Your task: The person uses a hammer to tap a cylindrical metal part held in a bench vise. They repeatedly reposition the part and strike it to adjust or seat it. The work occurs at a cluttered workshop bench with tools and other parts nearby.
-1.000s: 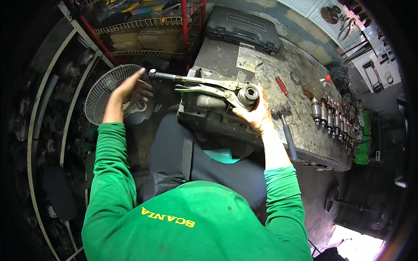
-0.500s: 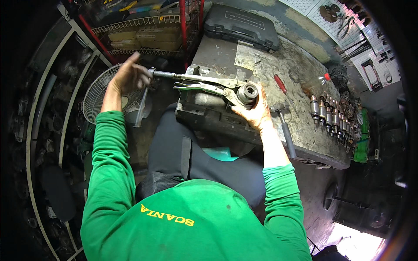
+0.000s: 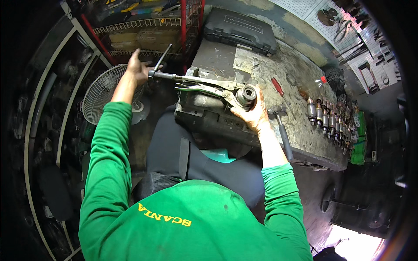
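My right hand (image 3: 254,114) grips a round metal part (image 3: 247,95) with a hollow centre, clamped in the jaws of silver locking pliers (image 3: 209,89). The pliers lie over a metal vise (image 3: 202,113) at the bench's left end, their long handles pointing left. A dark screw shaft (image 3: 166,75) extends left from the vise area, with a sliding steel bar (image 3: 162,55) standing tilted at its end. My left hand (image 3: 140,69) is beside that bar, fingers apart. A hammer (image 3: 285,139) lies just right of my right hand, below a red-handled screwdriver (image 3: 277,87).
On the workbench (image 3: 313,154) are a black case (image 3: 239,32), several cylindrical metal parts (image 3: 324,117) and a red-capped bottle (image 3: 321,80). A pegboard (image 3: 344,48) holds tools. A white-grille fan (image 3: 98,100) and red wire shelving (image 3: 143,26) stand at left; metal racks line the left edge.
The sliding bar has swung from hanging down to pointing up and right. My left hand has moved slightly right, following it. My right hand stays on the round part.
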Demonstrator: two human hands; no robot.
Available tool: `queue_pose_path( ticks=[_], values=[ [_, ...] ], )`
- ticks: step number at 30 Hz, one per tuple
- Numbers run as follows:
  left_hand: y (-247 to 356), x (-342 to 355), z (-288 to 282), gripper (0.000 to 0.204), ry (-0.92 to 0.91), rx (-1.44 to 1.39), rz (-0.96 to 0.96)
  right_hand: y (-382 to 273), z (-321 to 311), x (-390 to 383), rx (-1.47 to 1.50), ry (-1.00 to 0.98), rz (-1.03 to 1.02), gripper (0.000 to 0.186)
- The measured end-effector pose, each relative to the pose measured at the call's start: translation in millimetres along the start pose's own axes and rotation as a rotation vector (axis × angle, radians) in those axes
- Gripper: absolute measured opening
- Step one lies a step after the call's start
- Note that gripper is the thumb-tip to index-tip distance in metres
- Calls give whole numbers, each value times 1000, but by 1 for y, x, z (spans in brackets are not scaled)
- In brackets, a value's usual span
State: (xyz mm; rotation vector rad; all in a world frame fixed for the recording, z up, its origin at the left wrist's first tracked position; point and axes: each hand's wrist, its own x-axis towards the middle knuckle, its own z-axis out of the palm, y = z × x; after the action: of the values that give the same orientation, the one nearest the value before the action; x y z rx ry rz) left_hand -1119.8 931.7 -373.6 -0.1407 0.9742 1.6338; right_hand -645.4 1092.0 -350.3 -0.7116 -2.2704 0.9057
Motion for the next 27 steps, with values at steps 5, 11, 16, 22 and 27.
queue_pose_path(
  ticks=[5,11,16,22,27],
  values=[
    [1,28,24,97,19,490,348,5,2,1,80,-15,19,97],
    [-18,-86,-27,79,-375,679,372,9,3,0,51,-8,45,96],
    [-17,-72,-17,93,223,1319,265,6,2,-1,131,-12,31,96],
    [-18,-4,-4,126,196,368,-79,4,1,-2,56,-6,27,95],
    [12,-7,19,102,-458,185,282,7,1,-3,138,-10,30,96]
  ],
)
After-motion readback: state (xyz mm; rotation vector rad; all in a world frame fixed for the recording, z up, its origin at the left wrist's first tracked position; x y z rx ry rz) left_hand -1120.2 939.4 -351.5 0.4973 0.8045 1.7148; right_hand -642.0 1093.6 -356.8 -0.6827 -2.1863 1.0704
